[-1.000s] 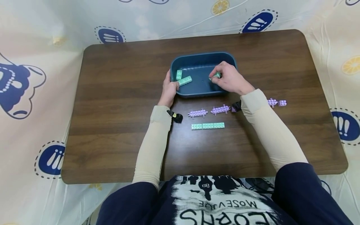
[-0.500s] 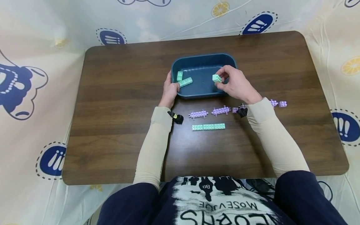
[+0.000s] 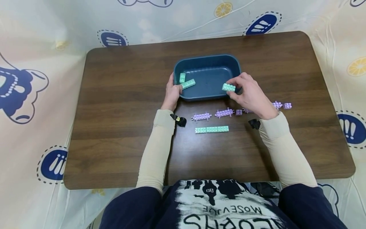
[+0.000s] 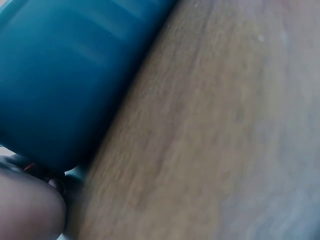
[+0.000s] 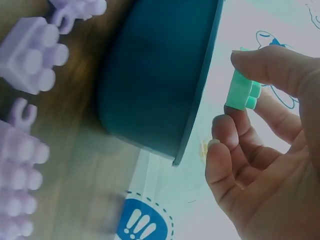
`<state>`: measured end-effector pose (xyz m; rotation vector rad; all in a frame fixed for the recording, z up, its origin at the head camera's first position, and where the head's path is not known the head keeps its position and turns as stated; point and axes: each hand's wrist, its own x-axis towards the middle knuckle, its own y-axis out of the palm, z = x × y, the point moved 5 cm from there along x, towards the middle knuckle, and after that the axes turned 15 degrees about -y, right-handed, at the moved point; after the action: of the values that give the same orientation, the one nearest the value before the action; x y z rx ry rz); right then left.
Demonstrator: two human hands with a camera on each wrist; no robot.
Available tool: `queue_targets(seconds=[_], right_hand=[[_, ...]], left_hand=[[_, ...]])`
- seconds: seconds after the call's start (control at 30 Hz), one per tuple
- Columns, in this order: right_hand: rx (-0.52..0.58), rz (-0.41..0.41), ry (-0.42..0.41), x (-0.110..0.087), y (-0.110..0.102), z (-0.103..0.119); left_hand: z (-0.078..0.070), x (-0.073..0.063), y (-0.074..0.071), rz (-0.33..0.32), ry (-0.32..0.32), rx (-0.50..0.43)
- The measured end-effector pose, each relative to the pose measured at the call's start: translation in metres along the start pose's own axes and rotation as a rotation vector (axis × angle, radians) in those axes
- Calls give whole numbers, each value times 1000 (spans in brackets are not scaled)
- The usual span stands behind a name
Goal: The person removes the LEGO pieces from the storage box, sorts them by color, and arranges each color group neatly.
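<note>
A mint-green building brick [image 3: 228, 87] is pinched between the thumb and fingers of my right hand [image 3: 251, 93], over the front right corner of a dark blue bin [image 3: 206, 95]. The right wrist view shows the same green brick [image 5: 241, 92] held above the bin's rim [image 5: 187, 135]. My left hand [image 3: 171, 94] grips the bin's left end, thumb over the rim. Inside the bin, by that thumb, lie a long green brick [image 3: 188, 84] and a small green brick [image 3: 182, 77]. In the left wrist view the bin's side wall [image 4: 75, 75] fills the upper left.
Before the bin, a row of purple bricks [image 3: 224, 113] runs rightward to a small purple brick [image 3: 287, 106], partly covered by my right hand. Nearer me, green bricks [image 3: 212, 129] lie end to end. All stand on a brown wooden table [image 3: 120, 127].
My right hand has lifted the green brick from inside the bin and moved it right and toward me, to the front rim. The left hand stays on the bin.
</note>
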<state>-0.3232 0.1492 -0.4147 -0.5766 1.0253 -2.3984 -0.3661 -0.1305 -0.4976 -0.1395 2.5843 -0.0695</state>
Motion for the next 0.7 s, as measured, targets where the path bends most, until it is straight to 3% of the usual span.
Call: queue_targets(seconds=[0.43, 0.7], right_hand=[[0, -54, 24, -26, 4, 0], [-45, 18, 30, -39, 16, 3]], left_hand=[[2, -1, 0, -7, 11, -23], [2, 0, -1, -7, 16, -36]])
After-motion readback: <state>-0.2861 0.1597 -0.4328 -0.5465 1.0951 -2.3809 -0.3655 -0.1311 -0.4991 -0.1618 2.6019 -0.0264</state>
